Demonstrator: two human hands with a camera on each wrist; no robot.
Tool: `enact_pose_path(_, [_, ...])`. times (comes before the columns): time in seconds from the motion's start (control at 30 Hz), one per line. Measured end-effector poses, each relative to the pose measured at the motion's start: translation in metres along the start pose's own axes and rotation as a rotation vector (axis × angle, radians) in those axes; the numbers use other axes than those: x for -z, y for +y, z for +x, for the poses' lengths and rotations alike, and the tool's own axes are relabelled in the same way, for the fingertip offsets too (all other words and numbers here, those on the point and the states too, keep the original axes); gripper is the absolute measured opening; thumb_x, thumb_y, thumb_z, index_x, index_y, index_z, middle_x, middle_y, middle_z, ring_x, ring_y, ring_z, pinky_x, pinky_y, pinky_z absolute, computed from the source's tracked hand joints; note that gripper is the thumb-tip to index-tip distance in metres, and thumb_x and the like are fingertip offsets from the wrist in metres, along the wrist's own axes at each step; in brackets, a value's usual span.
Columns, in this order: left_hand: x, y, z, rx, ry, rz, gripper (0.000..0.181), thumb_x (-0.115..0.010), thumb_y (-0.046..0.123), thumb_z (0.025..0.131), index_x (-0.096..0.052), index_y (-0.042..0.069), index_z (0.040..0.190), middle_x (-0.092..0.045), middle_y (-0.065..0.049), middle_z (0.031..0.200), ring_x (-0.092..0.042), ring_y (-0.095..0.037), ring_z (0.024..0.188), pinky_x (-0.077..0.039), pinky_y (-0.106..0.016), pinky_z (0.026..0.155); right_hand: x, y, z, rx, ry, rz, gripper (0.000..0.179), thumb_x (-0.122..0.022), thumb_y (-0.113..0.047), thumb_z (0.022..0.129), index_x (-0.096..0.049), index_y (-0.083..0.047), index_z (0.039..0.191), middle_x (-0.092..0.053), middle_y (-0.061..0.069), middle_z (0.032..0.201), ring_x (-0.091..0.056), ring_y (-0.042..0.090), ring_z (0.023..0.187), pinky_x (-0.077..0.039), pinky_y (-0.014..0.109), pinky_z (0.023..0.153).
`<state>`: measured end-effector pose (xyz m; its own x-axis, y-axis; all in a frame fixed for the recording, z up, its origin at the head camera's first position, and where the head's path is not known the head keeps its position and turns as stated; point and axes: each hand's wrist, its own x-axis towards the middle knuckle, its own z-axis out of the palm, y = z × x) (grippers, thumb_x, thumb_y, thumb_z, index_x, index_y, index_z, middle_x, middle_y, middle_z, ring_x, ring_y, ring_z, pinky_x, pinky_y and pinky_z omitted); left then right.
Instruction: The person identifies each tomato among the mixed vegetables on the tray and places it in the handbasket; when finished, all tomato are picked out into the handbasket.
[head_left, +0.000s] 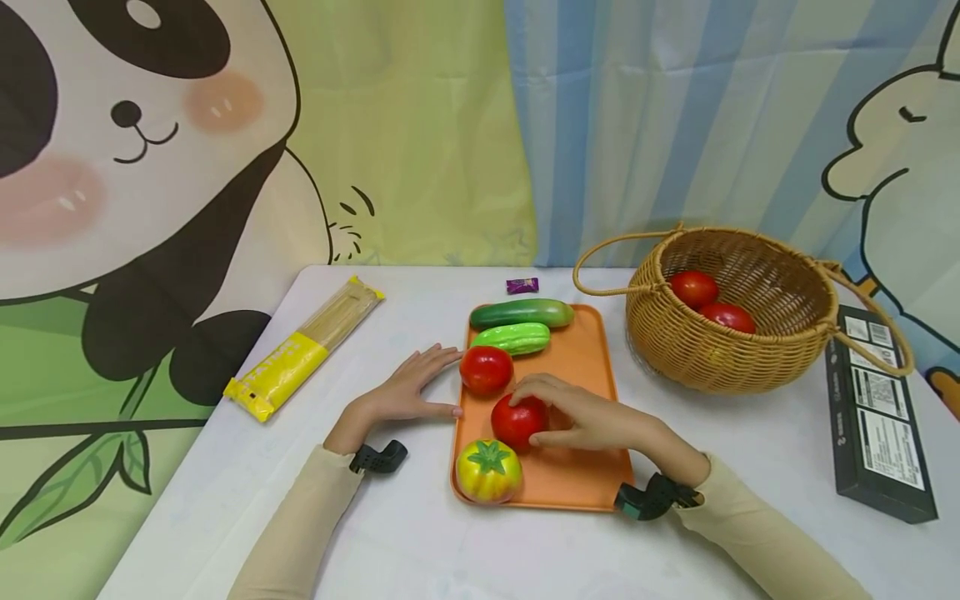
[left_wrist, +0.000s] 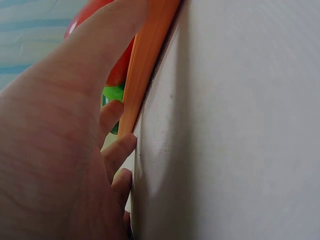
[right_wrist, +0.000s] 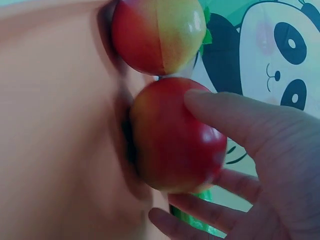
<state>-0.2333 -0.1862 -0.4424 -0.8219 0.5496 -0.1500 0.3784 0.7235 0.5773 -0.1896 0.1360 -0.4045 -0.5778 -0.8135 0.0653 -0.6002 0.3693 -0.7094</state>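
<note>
The rear is closed off by a fabric backdrop (head_left: 412,125), printed with a panda (head_left: 165,175) at left and blue-and-white stripes (head_left: 637,125) towards the right. The bench (head_left: 405,542) is surfaced in white.

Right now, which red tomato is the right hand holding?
The red tomato beside the yellow one; the other on the tray sits nearer the cucumber, two lie in the basket.

White tbl (head_left: 405,542): yel. pkt (head_left: 303,354), purple sachet (head_left: 522,286), orange tray (head_left: 577,346), wicker bskt (head_left: 727,362), blk box (head_left: 879,417).
</note>
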Motion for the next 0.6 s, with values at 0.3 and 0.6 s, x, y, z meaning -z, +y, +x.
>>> enact_pose_path(0.3, [0.0009,0.0017,-0.0012,-0.005,-0.005,0.001,0.093,-0.073,0.054,0.080,-0.028,0.023,0.155,-0.024,-0.003,0.161,-0.006,-0.027,0.151,0.001,-0.049,0.122,0.0011,-0.0027,-0.0006,-0.019,-0.027,0.066,0.048,-0.074,-0.027,0.088,-0.051,-0.017,0.129,-0.051,0.002,0.136,-0.048,0.021,0.126,-0.046,0.040,0.104])
enact_pose_path(0.6, [0.0008,0.0023,-0.0013,-0.006,-0.001,-0.004,0.092,-0.073,0.054,0.079,-0.029,0.024,0.155,-0.025,-0.003,0.161,-0.006,-0.027,0.151,0.001,-0.049,0.121,0.0057,0.0009,-0.0032,-0.021,-0.057,0.066,0.056,-0.075,-0.031,0.087,-0.052,-0.019,0.137,-0.053,0.001,0.133,-0.051,0.019,0.119,-0.050,0.034,0.097])
